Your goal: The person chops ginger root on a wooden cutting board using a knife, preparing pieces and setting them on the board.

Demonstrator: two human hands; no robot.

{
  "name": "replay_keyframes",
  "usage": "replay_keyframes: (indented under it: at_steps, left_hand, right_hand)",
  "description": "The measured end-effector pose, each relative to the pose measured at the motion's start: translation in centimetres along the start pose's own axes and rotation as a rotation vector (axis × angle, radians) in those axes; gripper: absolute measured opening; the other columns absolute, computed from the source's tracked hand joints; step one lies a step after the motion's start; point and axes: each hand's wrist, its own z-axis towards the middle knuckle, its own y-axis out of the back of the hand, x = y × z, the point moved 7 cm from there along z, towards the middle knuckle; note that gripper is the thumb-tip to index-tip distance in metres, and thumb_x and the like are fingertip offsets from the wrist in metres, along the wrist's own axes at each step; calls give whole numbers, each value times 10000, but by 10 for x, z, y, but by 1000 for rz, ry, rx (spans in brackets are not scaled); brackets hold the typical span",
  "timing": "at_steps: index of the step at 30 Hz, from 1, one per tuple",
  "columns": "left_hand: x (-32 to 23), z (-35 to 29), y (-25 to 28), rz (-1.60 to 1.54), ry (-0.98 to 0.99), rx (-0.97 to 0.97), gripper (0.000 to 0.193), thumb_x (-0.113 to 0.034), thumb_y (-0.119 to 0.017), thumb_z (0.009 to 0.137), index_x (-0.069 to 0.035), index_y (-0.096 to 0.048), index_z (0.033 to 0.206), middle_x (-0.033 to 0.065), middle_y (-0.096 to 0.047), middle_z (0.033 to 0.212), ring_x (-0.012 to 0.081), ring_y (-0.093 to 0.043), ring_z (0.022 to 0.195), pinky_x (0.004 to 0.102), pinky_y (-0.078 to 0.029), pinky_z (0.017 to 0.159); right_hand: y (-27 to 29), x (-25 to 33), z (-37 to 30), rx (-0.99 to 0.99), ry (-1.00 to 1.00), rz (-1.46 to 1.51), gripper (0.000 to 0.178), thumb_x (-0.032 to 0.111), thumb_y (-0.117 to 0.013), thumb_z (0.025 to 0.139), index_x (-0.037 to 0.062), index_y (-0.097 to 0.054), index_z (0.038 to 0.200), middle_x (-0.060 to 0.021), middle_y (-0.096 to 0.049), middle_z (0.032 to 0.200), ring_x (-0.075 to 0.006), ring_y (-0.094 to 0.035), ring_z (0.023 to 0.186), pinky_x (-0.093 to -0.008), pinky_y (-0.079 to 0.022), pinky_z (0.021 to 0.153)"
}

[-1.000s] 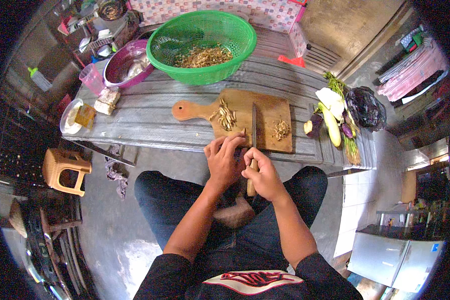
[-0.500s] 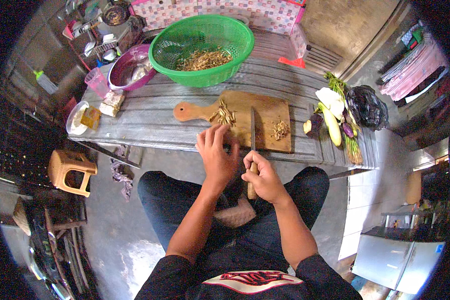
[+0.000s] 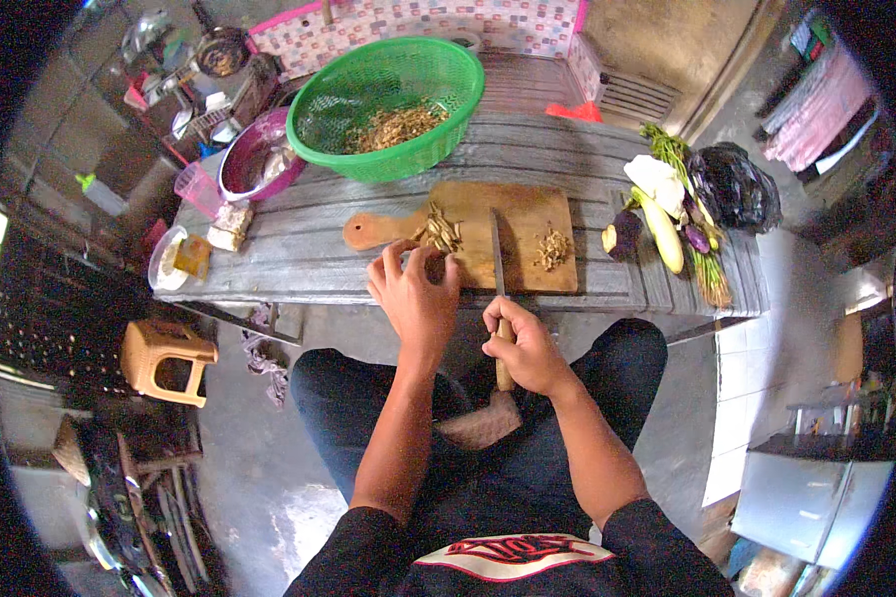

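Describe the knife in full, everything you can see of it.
The knife has a long, narrow, grey blade that looks like metal and a light brown handle that looks wooden. The right hand grips the handle, leaving its butt end in view. The blade points away from the hand, over the cutting board, between a pile of thin brown strips and a small heap of chopped bits. Whether it touches the board cannot be told.

The left grip [image 3: 413,303] has moved from the knife [image 3: 499,254] toward brown strips [image 3: 441,231].
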Motion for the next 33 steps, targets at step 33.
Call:
replay_keyframes:
  at_steps: [33]
  left_hand:
    - [-20,-16,-22,-295,-319,130,229,-130,-821,809,-132,-740,1023,29,-707,1108,293,-609,1051,444,-453,903]
  right_hand:
    - [3,6,2,-41,-78,-92,173,36,-647,825,69,-499,909,-4,-427,733,-105,-434,682,-324,-404,633]
